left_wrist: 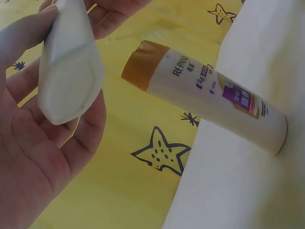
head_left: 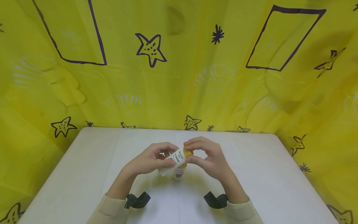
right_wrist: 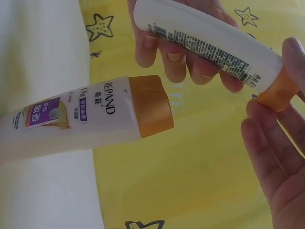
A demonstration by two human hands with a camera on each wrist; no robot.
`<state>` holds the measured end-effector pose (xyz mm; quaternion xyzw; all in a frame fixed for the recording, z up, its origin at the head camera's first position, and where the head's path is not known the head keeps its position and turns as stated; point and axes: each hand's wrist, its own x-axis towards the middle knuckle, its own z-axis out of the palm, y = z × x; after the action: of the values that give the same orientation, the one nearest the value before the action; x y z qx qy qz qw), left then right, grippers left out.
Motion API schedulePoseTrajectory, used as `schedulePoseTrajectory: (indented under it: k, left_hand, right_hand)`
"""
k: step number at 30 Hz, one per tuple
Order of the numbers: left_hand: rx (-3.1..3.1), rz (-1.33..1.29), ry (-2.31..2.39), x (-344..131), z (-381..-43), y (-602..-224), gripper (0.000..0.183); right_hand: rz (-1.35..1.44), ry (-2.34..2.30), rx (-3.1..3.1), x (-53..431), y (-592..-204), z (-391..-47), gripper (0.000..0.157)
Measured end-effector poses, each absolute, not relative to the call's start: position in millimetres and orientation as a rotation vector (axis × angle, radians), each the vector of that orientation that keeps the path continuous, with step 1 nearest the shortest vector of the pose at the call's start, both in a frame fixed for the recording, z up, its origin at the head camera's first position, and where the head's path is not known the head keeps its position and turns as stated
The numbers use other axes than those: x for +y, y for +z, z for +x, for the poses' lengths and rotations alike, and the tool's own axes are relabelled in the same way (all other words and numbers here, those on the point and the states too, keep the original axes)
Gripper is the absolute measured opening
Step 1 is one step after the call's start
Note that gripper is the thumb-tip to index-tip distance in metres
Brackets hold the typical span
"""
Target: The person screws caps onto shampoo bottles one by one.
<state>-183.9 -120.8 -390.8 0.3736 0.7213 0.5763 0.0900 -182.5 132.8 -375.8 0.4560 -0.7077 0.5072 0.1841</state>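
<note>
My left hand [head_left: 151, 159] grips a white shampoo-type bottle [head_left: 177, 157] by its body, tilted above the table. At its upper end, the fingers and thumb of my right hand [head_left: 209, 155] pinch the orange cap [right_wrist: 278, 90]. Small dark print covers the side of this bottle facing the right wrist view, while its pale flat base [left_wrist: 66, 90] shows in the left wrist view. Below and behind it, a second white bottle [left_wrist: 214, 98] stands upright on the table, its orange cap [left_wrist: 145, 65] on. REPAND and a purple label mark its front.
A white-covered table [head_left: 84, 174] lies under both hands. Behind it and at the sides hangs a yellow curtain [head_left: 179, 93] with starfish drawings. Black curved mounts [head_left: 138, 200] sit on both wrists, just past the beige sleeves [head_left: 109, 211].
</note>
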Motion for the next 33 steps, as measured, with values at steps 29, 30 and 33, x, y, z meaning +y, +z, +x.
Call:
schedulePoseTrajectory:
  k: [29, 30, 33]
  left_hand:
    - [2.723, 1.230, 1.468, -103.7, -167.2, -380.0, 0.034]
    - [2.746, 1.243, 1.453, -102.9, -166.9, -379.9, 0.034]
    - [2.809, 1.279, 1.409, -101.5, -166.2, -379.3, 0.034]
  right_hand:
    - [0.954, 1.379, -2.140, 130.0, -371.4, -174.2, 0.036]
    - [0.943, 1.373, -2.145, 128.8, -367.6, -171.7, 0.035]
    - [0.923, 1.365, -2.155, 124.8, -356.1, -164.5, 0.032]
